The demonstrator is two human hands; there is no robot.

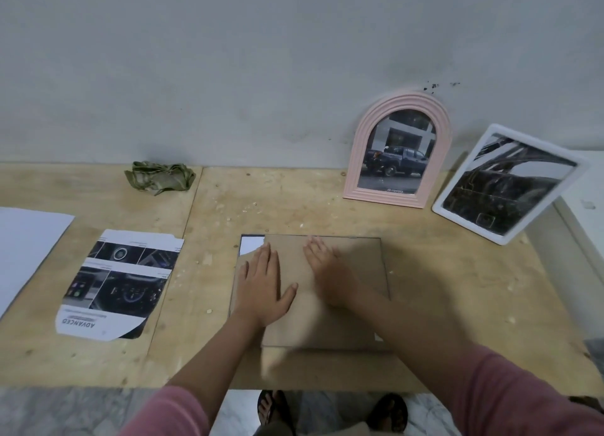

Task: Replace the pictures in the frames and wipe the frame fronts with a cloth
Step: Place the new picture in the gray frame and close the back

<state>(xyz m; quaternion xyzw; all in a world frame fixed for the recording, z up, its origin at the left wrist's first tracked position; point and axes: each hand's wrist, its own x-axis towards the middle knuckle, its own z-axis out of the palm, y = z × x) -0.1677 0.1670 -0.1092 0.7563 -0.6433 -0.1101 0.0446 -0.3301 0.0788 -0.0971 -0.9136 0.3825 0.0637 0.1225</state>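
Plywood bench [294, 203] against grey wall. Pink arched frame [397, 151] and white frame [510, 183] stand filled. Third frame [250, 244] face-down — left hand [261, 285] and right hand [327, 268], fingers flat, press its cardboard backing [353, 278]. Cloth [160, 177] untouched; wiping probably remains.

2 pink long sleeves [510, 399], pushed up forearms; dark sandals [389, 412] on feet.

— How's the light?
— Dim and flat, greyish on the wall [228, 59]. Soft shadow falls right of the hands on the desk [441, 272].
— Sharpness?
— Right hand [323, 272] smeared with blur (left hand [261, 285] crisper). Wide-angle bending at the edges; the white frame [505, 183] leans.
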